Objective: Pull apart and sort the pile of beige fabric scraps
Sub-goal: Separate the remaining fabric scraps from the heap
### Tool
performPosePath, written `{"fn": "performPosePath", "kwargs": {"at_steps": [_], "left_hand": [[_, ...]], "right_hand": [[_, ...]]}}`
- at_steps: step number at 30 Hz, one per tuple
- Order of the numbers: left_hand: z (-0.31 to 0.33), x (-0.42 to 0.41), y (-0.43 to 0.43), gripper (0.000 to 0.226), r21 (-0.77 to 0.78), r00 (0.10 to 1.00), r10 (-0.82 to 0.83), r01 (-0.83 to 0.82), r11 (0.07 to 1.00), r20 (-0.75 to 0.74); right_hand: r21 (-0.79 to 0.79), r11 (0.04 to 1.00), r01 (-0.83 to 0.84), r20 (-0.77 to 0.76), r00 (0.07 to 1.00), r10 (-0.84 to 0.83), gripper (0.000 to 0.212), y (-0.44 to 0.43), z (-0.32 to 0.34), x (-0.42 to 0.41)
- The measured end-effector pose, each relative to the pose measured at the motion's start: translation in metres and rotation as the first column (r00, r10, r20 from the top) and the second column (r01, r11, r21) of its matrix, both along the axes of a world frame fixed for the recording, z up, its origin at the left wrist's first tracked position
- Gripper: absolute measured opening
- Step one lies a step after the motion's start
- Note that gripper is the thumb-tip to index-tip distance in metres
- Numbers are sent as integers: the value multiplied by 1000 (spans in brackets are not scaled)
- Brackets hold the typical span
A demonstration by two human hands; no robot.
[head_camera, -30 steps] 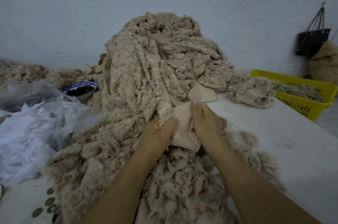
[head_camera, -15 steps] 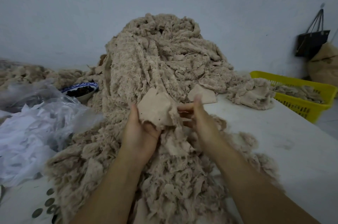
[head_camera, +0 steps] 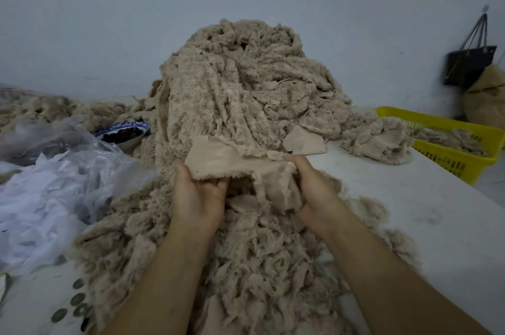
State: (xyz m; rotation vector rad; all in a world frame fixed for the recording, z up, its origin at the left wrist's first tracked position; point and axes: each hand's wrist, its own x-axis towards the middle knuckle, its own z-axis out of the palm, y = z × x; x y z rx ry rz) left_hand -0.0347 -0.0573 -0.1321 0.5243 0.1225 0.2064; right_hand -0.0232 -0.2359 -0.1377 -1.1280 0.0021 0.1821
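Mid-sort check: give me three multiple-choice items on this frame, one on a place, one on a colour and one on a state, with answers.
1. Where is the yellow basket relative to the pile?
A. To its right
B. To its left
C. On top of it

2. What colour is the rim of the bowl?
A. Red
B. Blue and white
C. Green

3. How is the flat scrap held?
A. Lying loose on the pile
B. Dropped in the basket
C. Gripped by the left hand and right hand

Answers:
1 A, it stands at the far right.
2 B, the pattern shows on the rim.
3 C, each hand grips one end.
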Motion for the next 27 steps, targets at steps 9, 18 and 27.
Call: {"fn": "performPosePath", "kwargs": {"at_steps": [9, 18, 27], "left_hand": [[-6, -27, -24, 38, 915, 990, -135, 79, 395, -28], [-11, -21, -26, 39, 872, 999, 4, -45, 487, 49], [-18, -16, -22, 42, 898, 994, 36, -107, 427, 102]], "right_hand": [[17, 1000, -4, 55, 998, 4, 38, 6, -1, 1], [-356, 905, 234, 209, 964, -167, 32, 11, -5, 0], [-662, 641, 388, 435, 896, -93, 43, 6, -9, 5]]}}
